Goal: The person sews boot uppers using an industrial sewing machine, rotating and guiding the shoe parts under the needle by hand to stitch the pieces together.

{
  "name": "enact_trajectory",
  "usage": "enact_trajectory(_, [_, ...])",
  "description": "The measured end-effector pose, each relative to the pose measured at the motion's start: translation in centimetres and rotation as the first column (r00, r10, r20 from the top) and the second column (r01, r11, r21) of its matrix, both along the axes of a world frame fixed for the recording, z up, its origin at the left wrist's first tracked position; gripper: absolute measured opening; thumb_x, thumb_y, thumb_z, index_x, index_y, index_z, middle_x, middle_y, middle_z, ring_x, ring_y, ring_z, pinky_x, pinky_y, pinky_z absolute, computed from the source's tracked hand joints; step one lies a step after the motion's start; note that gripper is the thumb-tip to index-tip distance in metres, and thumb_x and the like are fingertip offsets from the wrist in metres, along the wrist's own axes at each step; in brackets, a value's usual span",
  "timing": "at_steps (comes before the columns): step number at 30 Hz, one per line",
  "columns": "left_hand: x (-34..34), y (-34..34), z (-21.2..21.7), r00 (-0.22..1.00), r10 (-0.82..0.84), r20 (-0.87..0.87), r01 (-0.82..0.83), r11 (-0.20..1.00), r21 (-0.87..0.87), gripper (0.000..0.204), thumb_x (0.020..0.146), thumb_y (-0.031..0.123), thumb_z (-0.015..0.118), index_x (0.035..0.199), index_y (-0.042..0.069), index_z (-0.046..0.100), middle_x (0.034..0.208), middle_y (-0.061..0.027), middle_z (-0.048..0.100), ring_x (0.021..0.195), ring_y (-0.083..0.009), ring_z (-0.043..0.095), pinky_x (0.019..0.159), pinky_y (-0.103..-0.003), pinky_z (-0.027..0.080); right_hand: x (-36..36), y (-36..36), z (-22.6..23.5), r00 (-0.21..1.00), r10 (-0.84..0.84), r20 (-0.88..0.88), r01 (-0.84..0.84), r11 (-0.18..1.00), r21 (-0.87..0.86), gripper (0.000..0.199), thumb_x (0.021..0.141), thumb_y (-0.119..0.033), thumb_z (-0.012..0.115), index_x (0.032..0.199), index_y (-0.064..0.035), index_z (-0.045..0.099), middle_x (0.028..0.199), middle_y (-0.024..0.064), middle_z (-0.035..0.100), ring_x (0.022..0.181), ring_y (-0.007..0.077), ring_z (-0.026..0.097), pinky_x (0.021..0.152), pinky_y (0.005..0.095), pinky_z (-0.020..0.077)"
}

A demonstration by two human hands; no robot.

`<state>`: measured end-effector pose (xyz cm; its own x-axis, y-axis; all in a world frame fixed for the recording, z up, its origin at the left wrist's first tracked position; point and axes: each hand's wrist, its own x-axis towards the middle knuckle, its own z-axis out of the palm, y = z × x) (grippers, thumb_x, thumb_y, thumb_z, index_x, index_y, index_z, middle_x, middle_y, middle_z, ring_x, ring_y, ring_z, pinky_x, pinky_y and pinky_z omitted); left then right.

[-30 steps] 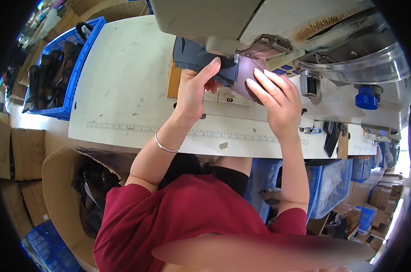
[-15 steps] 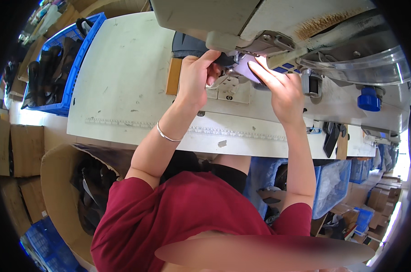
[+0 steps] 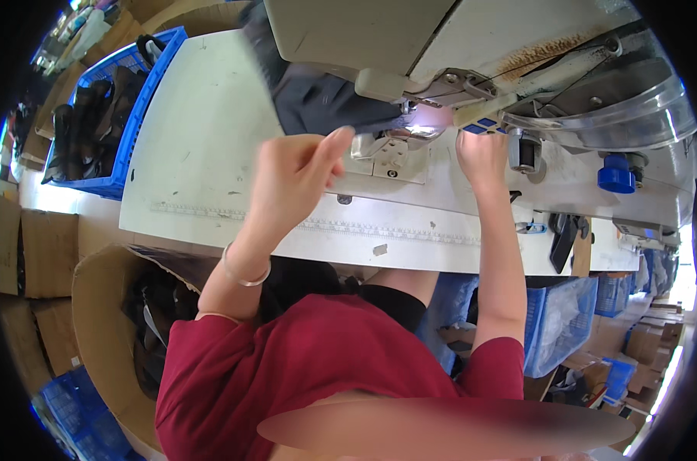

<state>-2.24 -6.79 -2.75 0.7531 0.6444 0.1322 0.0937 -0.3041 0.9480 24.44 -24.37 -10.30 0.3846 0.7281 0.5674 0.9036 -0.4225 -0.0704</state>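
A dark, soft sheet-like piece (image 3: 325, 104) lies at the left of the sewing machine head (image 3: 356, 34), its right end under the lit needle area. My left hand (image 3: 298, 173) is just below the piece's near edge, slightly blurred. Its fingers are curled in and the thumb points toward the machine; what they hold, if anything, is hidden. My right hand (image 3: 483, 157) reaches up beside the needle area, close to the roller (image 3: 526, 151). Its fingers are hidden behind the machine's parts. A metal plate (image 3: 392, 160) is set in the table below the needle.
A printed ruler strip (image 3: 348, 227) runs along the white table (image 3: 202, 146). A blue crate (image 3: 145, 115) with dark pieces stands at the left. Black scissors-like handles (image 3: 564, 238) lie at the right. Below are a large cardboard box (image 3: 95, 323) and another blue crate (image 3: 564, 323).
My left hand has moved left and toward me from the needle area. My right hand has gone deeper behind the machine parts. More of the dark piece now shows at the left.
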Motion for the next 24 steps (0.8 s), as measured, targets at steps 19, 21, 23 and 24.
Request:
enact_trajectory(19, [-9.1,6.0,5.5,0.95,-0.092,-0.299,0.309,0.405,0.861,0.03,0.068,0.028,0.072,0.094,0.014,0.071,0.116,-0.0074,0.062,0.112,-0.0302,0.056,0.09,-0.042,0.042,-17.2,4.6,2.1,0.431,0.499,-0.752,0.205,0.757,0.62,0.025,0.09,-0.022,0.06,0.088,0.003,0.063,0.068,-0.0008,0.059,0.064,0.0044,0.048,0.056,0.0219,0.0406])
enact_trajectory(21, [-10.2,5.1,5.5,0.925,-0.217,-0.311,0.379,0.482,0.79,0.024,0.062,0.026,0.074,0.083,0.014,0.073,0.108,-0.0066,0.066,0.111,-0.0264,0.058,0.083,-0.037,0.046,-15.7,3.1,2.8,0.429,0.431,-0.794,0.148,0.833,0.532,0.026,0.089,-0.023,0.061,0.087,0.0029,0.064,0.069,0.0003,0.06,0.065,0.0052,0.049,0.057,0.0231,0.0418])
enact_trajectory(23, [-11.4,3.3,4.9,0.874,-0.375,-0.309,0.474,0.513,0.716,0.038,0.06,0.036,0.075,0.091,0.014,0.072,0.112,-0.0095,0.063,0.112,-0.0312,0.056,0.082,-0.038,0.046,-13.4,1.7,4.2,0.526,0.372,-0.765,-0.007,0.901,0.433,0.026,0.087,-0.022,0.061,0.086,0.004,0.062,0.067,0.0021,0.058,0.066,0.007,0.048,0.06,0.025,0.0421])
enact_trajectory(24, [-11.1,1.6,4.5,0.839,-0.474,-0.266,0.513,0.529,0.676,0.045,0.06,0.042,0.074,0.095,0.014,0.071,0.114,-0.0102,0.061,0.112,-0.035,0.055,0.083,-0.04,0.046,-12.0,1.1,5.0,0.559,0.329,-0.761,-0.058,0.931,0.359,0.024,0.086,-0.02,0.061,0.084,0.0046,0.061,0.065,0.0019,0.056,0.066,0.0074,0.046,0.06,0.0251,0.0414])
